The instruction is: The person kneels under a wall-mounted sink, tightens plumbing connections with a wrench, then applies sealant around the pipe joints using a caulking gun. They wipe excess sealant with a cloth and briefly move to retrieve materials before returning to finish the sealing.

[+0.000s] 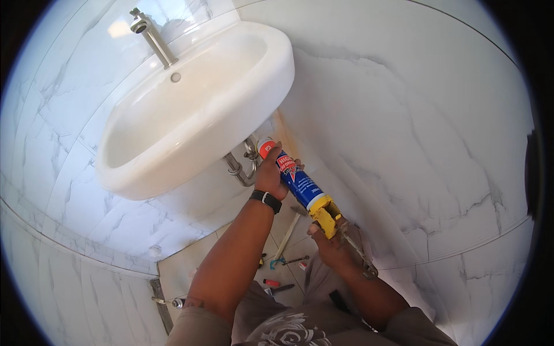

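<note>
A yellow caulking gun (325, 215) loaded with a blue and red sealant cartridge (303, 185) points up and away from me, toward the wall beneath the washbasin. My left hand (270, 176) is wrapped round the front of the cartridge. Around the gun's handle my right hand (336, 248) is closed; the trigger is mostly hidden by it. A bent metal rod (362, 256) sticks out behind the gun. The cartridge's front end is near the chrome drain trap (242, 171), and its nozzle cannot be made out.
Above and left hangs a white washbasin (254, 112) with a chrome tap (154, 43). Marbled tile walls (415, 127) close in on both sides. On the floor lie a hammer (288, 233), a red object (271, 282), a wrench (297, 259) and other small tools. A valve (178, 302) sits lower left.
</note>
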The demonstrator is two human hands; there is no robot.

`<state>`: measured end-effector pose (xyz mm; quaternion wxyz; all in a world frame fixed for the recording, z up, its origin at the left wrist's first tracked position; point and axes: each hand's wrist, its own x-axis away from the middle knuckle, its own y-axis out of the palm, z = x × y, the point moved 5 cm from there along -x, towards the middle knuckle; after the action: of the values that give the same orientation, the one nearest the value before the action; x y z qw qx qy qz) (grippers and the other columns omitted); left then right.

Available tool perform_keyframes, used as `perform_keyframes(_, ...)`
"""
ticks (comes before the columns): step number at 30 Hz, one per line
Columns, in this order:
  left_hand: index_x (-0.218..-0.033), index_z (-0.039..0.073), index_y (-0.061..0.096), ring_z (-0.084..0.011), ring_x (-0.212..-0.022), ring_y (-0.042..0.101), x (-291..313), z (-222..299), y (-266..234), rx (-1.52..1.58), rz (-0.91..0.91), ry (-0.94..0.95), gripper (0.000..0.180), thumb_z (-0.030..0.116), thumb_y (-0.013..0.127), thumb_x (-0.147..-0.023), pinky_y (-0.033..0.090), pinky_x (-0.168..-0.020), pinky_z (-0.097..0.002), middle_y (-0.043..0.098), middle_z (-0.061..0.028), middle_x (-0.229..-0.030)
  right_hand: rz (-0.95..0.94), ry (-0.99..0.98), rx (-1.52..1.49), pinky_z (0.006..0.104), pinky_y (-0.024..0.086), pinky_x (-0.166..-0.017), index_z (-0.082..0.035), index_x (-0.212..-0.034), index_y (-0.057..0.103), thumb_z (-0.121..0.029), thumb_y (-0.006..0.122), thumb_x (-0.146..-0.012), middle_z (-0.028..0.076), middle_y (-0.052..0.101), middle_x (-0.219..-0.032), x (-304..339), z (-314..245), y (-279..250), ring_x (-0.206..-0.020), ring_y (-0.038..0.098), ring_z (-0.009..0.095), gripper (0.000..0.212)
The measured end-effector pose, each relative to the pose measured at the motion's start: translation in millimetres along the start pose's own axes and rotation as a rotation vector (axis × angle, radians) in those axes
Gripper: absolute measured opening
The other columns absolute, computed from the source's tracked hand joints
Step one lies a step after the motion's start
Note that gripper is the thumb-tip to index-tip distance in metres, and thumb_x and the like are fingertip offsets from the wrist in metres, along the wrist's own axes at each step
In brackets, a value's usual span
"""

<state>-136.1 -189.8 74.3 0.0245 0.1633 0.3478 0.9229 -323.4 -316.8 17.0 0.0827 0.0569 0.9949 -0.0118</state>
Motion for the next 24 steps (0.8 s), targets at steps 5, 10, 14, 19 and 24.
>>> perform_keyframes(5, -0.109, 0.007, 0.049, -0.0313, -0.078, 0.069, -31, -8, -7, -0.029, 0.021, -0.052, 0.033, 0.029, 0.07, -0.098, 0.062, -0.077, -0.0487, 0.061, -0.0127, -0.084, 0.118, -0.013, 0.245, 0.0429, 0.057, -0.086, 0.0, -0.125, 0.062, -0.035, 0.073, -0.097, 0.02, 0.071, -0.109, -16, 2, -13, -0.101, 0.072, 0.035, 0.046)
perform_keyframes(10, -0.108, 0.008, 0.048, -0.0298, -0.075, 0.066, -42, -10, -11, 0.004, 0.046, -0.03, 0.033, 0.029, 0.07, -0.098, 0.061, -0.075, -0.0465, 0.059, -0.0116, -0.082, 0.091, 0.044, 0.195, 0.045, 0.057, -0.087, 0.0, -0.123, 0.064, -0.037, 0.072, -0.097, 0.022, 0.072, -0.108, -33, 12, -13, -0.103, 0.072, 0.038, 0.046)
perform_keyframes(14, -0.108, 0.008, 0.047, -0.0294, -0.074, 0.066, -39, -4, -10, 0.0, 0.012, 0.008, 0.034, 0.03, 0.07, -0.098, 0.061, -0.075, -0.047, 0.059, -0.0116, -0.082, 0.084, 0.022, 0.233, 0.0435, 0.057, -0.086, 0.002, -0.119, 0.066, -0.034, 0.072, -0.097, 0.023, 0.072, -0.106, -38, 10, -11, -0.101, 0.073, 0.036, 0.043)
perform_keyframes(19, -0.108, 0.008, 0.047, -0.0293, -0.075, 0.067, -36, 0, -11, -0.011, 0.005, 0.048, 0.035, 0.031, 0.071, -0.097, 0.062, -0.077, -0.0479, 0.06, -0.0126, -0.083, 0.03, 0.004, 0.15, 0.0418, 0.058, -0.081, 0.003, -0.115, 0.067, -0.029, 0.07, -0.097, 0.022, 0.073, -0.099, -44, 8, -10, -0.094, 0.075, 0.034, 0.037)
perform_keyframes(24, -0.109, 0.008, 0.046, -0.0299, -0.076, 0.068, -38, -1, -19, 0.003, 0.028, 0.04, 0.036, 0.032, 0.071, -0.097, 0.062, -0.08, -0.0488, 0.061, -0.0136, -0.084, 0.048, -0.058, 0.214, 0.0409, 0.058, -0.077, 0.004, -0.111, 0.068, -0.026, 0.07, -0.096, 0.021, 0.073, -0.092, -47, 12, -11, -0.087, 0.075, 0.032, 0.034)
